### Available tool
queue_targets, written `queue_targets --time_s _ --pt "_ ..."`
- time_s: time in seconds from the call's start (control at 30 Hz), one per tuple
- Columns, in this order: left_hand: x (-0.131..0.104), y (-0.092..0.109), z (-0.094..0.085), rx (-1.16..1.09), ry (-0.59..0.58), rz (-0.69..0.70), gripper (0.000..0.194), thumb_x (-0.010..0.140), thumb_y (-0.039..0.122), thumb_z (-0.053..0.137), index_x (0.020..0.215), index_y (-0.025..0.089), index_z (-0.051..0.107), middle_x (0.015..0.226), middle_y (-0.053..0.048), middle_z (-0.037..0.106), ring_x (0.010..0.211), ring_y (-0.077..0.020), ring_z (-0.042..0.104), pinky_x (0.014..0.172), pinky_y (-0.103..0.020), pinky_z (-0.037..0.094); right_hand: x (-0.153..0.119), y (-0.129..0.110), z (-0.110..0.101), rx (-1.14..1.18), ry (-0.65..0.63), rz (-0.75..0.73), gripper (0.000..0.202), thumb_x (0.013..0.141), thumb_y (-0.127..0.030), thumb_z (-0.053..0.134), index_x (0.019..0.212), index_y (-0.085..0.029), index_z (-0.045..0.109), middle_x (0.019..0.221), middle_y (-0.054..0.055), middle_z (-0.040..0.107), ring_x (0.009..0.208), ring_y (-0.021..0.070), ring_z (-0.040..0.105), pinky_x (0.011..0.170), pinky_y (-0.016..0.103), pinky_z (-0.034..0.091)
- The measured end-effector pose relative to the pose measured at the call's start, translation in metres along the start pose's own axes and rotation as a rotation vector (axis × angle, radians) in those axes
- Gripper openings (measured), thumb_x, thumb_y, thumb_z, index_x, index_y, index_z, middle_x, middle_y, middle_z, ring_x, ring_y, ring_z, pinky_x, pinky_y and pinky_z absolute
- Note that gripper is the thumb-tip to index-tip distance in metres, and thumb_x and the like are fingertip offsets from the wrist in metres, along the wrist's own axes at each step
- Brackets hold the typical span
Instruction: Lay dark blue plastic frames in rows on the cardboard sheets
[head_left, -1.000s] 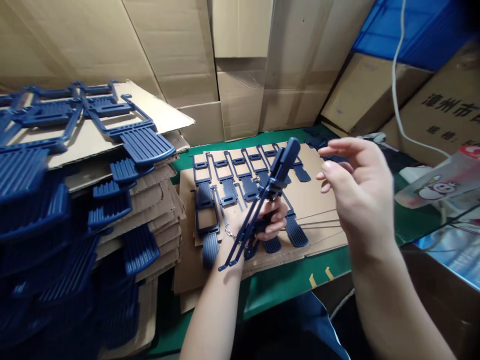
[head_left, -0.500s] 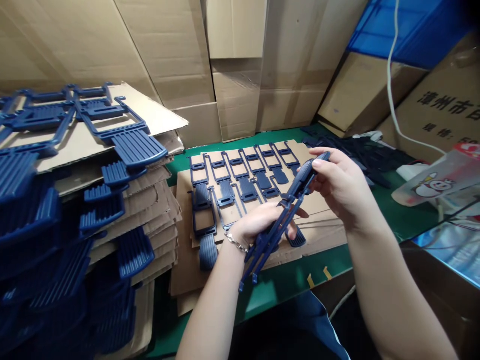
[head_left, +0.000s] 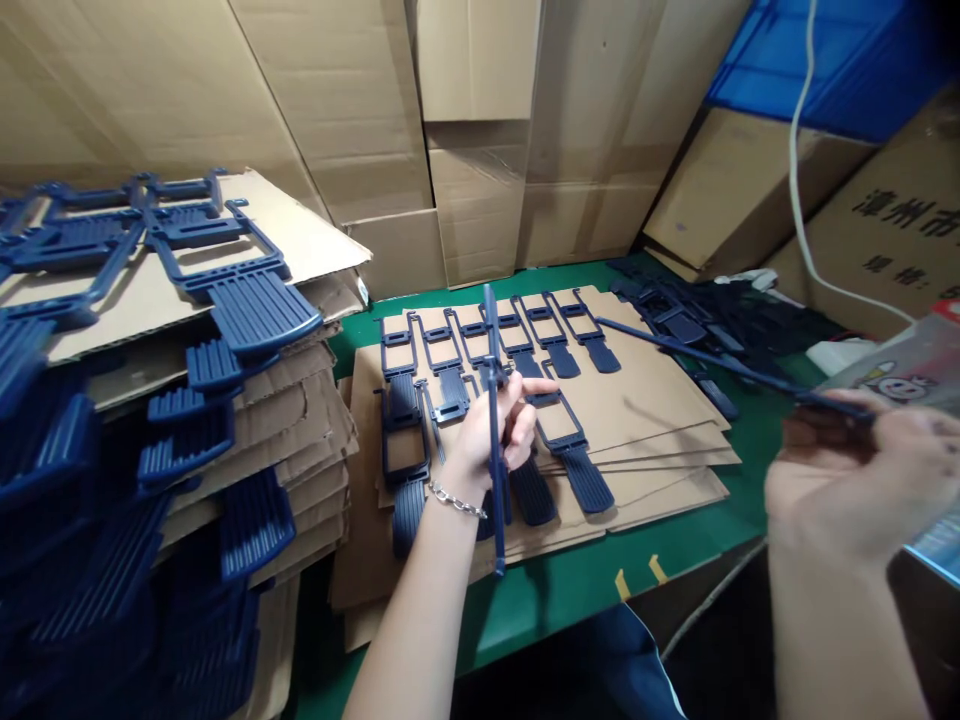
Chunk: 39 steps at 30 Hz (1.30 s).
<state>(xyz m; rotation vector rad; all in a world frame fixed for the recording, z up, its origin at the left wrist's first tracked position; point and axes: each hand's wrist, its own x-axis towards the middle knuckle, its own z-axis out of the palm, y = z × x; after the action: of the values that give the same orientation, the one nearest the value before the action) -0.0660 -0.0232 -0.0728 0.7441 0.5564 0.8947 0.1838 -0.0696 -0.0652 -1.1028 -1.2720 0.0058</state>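
My left hand (head_left: pixel 506 430), a chain bracelet at its wrist, is closed on a dark blue plastic frame (head_left: pixel 492 400) seen edge-on, with the index finger stretched to the right. Beneath it, rows of similar blue frames with ribbed paddles (head_left: pixel 587 480) lie on stacked cardboard sheets (head_left: pixel 652 400). Off to the right, my right hand (head_left: pixel 862 470) grips another blue frame (head_left: pixel 712 358), whose thin edge points left over the green table (head_left: pixel 675 530). This hand is somewhat blurred.
Layered cardboard with blue frames (head_left: pixel 262 310) rises high at the left. A pile of dark blue parts (head_left: pixel 667 300) lies at the back right, near a translucent cup (head_left: pixel 922 360) and a white cable (head_left: pixel 799 190). Cardboard walls (head_left: pixel 480 210) stand behind.
My hands have moved apart, each with a blue frame; earlier both were at a bundle of frames. My right hand has gone right, and my left hand's frame has turned nearly upright in view.
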Motion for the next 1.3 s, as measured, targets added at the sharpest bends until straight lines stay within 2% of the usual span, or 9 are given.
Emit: queue_targets --time_s 0.1,0.27,0.37,0.47,0.73,1.0,1.13,1.3 --pt "0.000 -0.002 0.003 -0.034 0.053 0.060 0.036 0.082 0.045 0.047 0.097 0.015 0.059 0.040 0.008 0.035 0.024 -0.0039 0.026 0.024 -0.014 0.020 -0.030 -0.008 0.014 -0.126 -0.046 -0.069 0.023 0.075 -0.037 0.057 0.087 -0.018 0.055 0.092 0.009 0.060 0.076 0.0185 0.061 0.060 0.030 0.049" --pt "0.003 -0.003 -0.001 -0.126 0.172 0.122 0.029 0.086 0.040 0.042 0.086 0.016 0.057 0.040 0.008 0.033 0.025 -0.0034 0.026 0.026 -0.014 0.021 -0.073 -0.005 0.019 -0.299 -0.080 -0.307 0.020 0.065 -0.018 0.069 0.082 -0.018 0.057 0.095 0.006 0.061 0.080 0.0193 0.062 0.066 0.031 0.052" --pt "0.005 -0.002 -0.006 -0.164 0.214 0.131 0.028 0.086 0.040 0.040 0.084 0.016 0.056 0.039 0.008 0.033 0.024 -0.0039 0.027 0.025 -0.014 0.019 -0.085 0.001 0.017 -0.329 -0.112 -0.457 0.028 0.059 -0.008 0.072 0.082 -0.017 0.059 0.098 0.007 0.062 0.080 0.0185 0.063 0.067 0.029 0.054" --pt "0.006 -0.003 -0.007 -0.176 0.231 0.132 0.028 0.087 0.039 0.040 0.083 0.016 0.054 0.039 0.008 0.035 0.024 -0.0042 0.028 0.025 -0.014 0.018 -0.088 0.000 0.019 -0.346 -0.147 -0.503 0.032 0.055 -0.003 0.074 0.082 -0.014 0.059 0.100 0.010 0.061 0.080 0.0184 0.062 0.069 0.028 0.054" --pt "0.007 -0.004 -0.001 -0.148 0.264 0.105 0.028 0.088 0.036 0.036 0.080 0.016 0.054 0.039 0.007 0.034 0.024 -0.0041 0.026 0.025 -0.013 0.018 -0.090 -0.002 0.029 -0.367 -0.189 -0.435 0.029 0.060 -0.005 0.072 0.084 -0.015 0.059 0.100 0.009 0.061 0.083 0.0174 0.062 0.073 0.028 0.054" --pt "0.006 0.001 -0.001 -0.132 0.306 0.092 0.029 0.088 0.035 0.033 0.080 0.016 0.052 0.038 0.007 0.033 0.024 -0.0047 0.026 0.025 -0.013 0.019 -0.092 0.001 0.029 -0.425 -0.177 -0.388 0.023 0.065 -0.008 0.070 0.083 -0.016 0.058 0.095 0.008 0.061 0.082 0.0165 0.062 0.074 0.028 0.052" --pt "0.007 0.000 0.003 -0.025 0.356 0.095 0.028 0.088 0.036 0.035 0.078 0.015 0.052 0.038 0.007 0.033 0.025 -0.0052 0.027 0.026 -0.014 0.021 -0.095 0.002 0.027 -0.443 -0.195 -0.346 0.022 0.067 -0.009 0.068 0.085 -0.016 0.058 0.093 0.007 0.062 0.083 0.0163 0.061 0.077 0.028 0.051" --pt "0.008 -0.004 0.002 0.087 0.405 0.126 0.026 0.085 0.037 0.041 0.082 0.014 0.055 0.042 0.006 0.036 0.027 -0.0033 0.028 0.030 -0.013 0.024 -0.103 0.008 0.027 -0.515 -0.275 -0.278 0.019 0.071 -0.015 0.066 0.089 -0.017 0.060 0.094 0.004 0.062 0.085 0.0140 0.060 0.081 0.025 0.049"
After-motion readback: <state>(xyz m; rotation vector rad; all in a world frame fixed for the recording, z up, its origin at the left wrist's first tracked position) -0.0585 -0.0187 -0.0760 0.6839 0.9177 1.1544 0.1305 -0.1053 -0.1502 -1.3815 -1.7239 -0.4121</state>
